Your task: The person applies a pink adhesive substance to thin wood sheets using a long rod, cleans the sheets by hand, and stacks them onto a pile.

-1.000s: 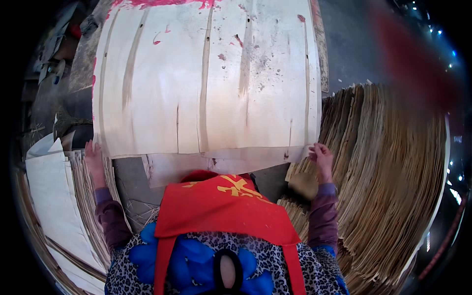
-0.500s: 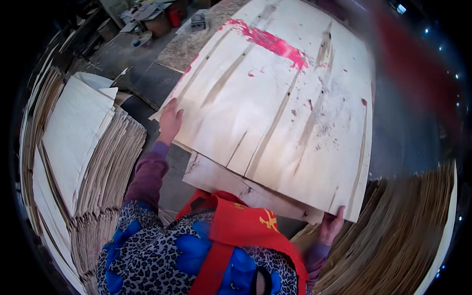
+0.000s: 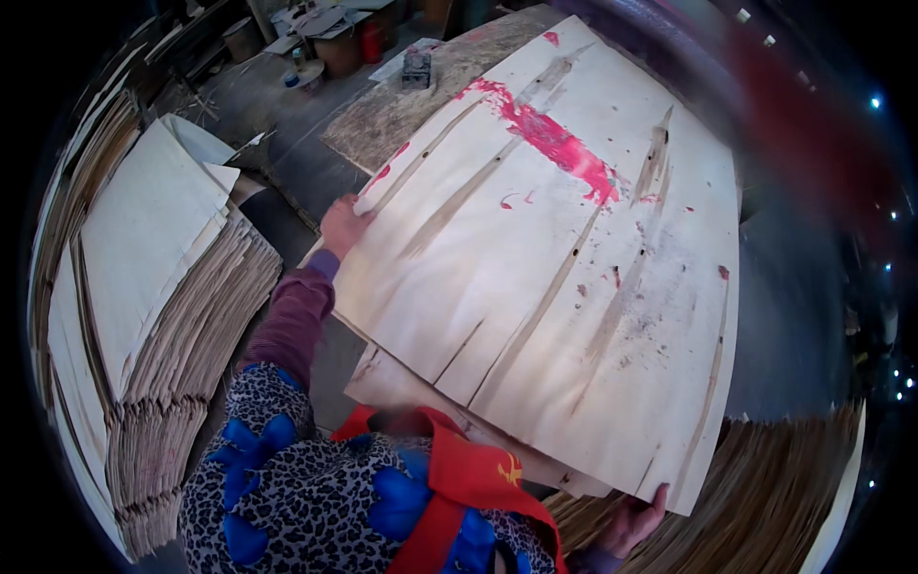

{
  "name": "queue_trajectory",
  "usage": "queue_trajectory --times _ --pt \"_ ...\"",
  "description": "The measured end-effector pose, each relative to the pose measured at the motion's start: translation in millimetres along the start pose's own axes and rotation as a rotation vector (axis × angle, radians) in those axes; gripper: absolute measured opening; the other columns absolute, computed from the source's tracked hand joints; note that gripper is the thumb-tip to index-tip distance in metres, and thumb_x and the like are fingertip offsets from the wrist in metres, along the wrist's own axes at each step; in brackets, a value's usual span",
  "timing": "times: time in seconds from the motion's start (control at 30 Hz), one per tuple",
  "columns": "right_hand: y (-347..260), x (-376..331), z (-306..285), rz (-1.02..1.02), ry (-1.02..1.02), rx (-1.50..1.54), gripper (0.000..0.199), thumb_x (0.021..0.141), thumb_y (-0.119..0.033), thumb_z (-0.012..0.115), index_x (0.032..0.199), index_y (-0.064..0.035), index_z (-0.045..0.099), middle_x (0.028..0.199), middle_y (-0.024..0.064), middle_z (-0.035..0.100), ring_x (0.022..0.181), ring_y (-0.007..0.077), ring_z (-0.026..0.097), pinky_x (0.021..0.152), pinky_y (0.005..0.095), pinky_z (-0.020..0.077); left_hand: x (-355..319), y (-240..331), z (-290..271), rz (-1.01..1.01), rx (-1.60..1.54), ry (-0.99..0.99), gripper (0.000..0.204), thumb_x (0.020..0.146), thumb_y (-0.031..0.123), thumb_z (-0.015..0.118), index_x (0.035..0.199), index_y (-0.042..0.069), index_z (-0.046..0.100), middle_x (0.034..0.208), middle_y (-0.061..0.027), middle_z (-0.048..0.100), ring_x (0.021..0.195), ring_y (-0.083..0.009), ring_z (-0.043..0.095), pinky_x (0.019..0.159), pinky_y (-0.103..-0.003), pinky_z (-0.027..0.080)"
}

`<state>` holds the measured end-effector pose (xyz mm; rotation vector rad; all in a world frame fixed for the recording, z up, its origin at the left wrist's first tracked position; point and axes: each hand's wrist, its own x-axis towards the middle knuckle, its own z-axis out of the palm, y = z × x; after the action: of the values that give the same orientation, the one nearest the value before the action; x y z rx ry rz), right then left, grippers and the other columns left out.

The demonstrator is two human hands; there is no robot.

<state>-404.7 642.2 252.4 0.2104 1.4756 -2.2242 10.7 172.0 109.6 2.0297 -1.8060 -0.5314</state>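
A large pale wood veneer sheet [image 3: 478, 277] with brown streaks, dark knots and a smeared pink-red patch lies in front of me. My left hand [image 3: 345, 227] grips its left edge, thumb on top and the other fingers hidden beneath. At the near right corner, my right hand [image 3: 633, 521] pinches the edge with the thumb over the top. Under the near edge, a second wood sheet [image 3: 402, 387] sticks out toward my body. What supports the two sheets is hidden.
Tall stacks of veneer sheets stand on the left [image 3: 182, 316] and at the lower right [image 3: 765, 478]. Beyond the sheet is a rough board surface [image 3: 382, 124] bearing a small dark block [image 3: 416, 69]. A red container [image 3: 371, 43] and buckets stand farther back. A blurred red shape fills the upper right.
The view has shifted, and the veneer sheet now sits lower and farther right in it, slightly turned. Both hands keep hold of its edges; the left is farther up the left edge.
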Motion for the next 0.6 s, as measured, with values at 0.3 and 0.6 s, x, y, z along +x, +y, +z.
queue_trajectory --times 0.3,0.6 --pt "59.5 61.9 -63.2 0.182 0.019 0.128 0.048 0.087 -0.023 0.054 0.126 0.0001 0.04 0.125 0.0139 0.047 0.114 0.0267 0.045 0.097 0.0394 0.037 2.6 -11.3 -94.3 -0.035 -0.535 -0.818 0.052 0.072 0.018 0.071 0.115 -0.003 0.051 0.104 -0.0064 0.058 0.087 -0.0126 0.058 0.075 -0.026 0.046" --pt "64.0 71.9 -84.6 0.251 0.083 0.081 0.042 0.088 -0.025 0.052 0.122 -0.002 0.044 0.121 0.0124 0.051 0.11 0.0254 0.05 0.094 0.0381 0.0412 -92.8 -84.4 -120.8 -0.163 -1.249 -1.046 0.065 0.088 0.051 0.041 0.135 0.008 0.029 0.131 -0.008 0.043 0.118 -0.0216 0.042 0.095 -0.044 0.037"
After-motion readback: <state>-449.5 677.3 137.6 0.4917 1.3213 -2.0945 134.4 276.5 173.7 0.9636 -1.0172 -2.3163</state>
